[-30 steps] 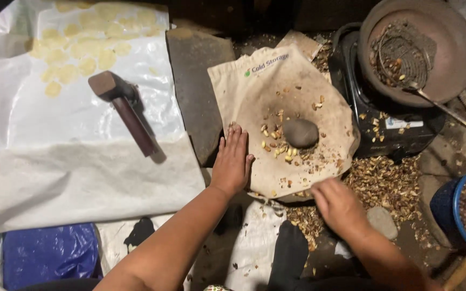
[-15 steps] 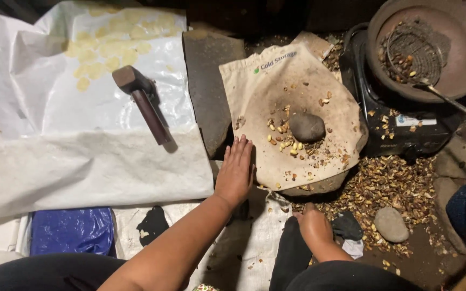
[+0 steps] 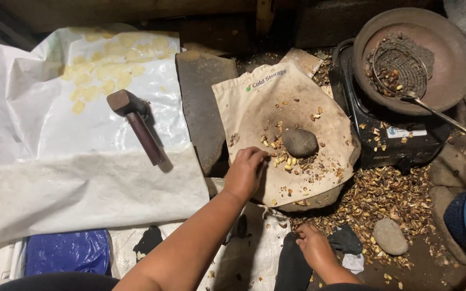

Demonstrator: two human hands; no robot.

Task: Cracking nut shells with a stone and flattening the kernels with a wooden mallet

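Here, your hands work over a cloth bag scattered with pale kernels.
Your left hand [image 3: 245, 172] pinches kernels [image 3: 282, 158] on the cloth bag [image 3: 254, 108] beside a grey stone [image 3: 299, 141]; your right hand [image 3: 315, 249] rests curled near the floor, holding nothing visible. A dark pan [image 3: 454, 64] holds a wire skimmer [image 3: 400, 67] of shells.

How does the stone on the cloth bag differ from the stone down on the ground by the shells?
The stone on the cloth bag is darker grey and sits raised on the cloth bag, with pale kernels around it and the left hand just beside it. The stone on the ground is lighter, brownish grey, lying at the edge of the shell litter, nearer the right hand but untouched. Both are rounded and smooth.
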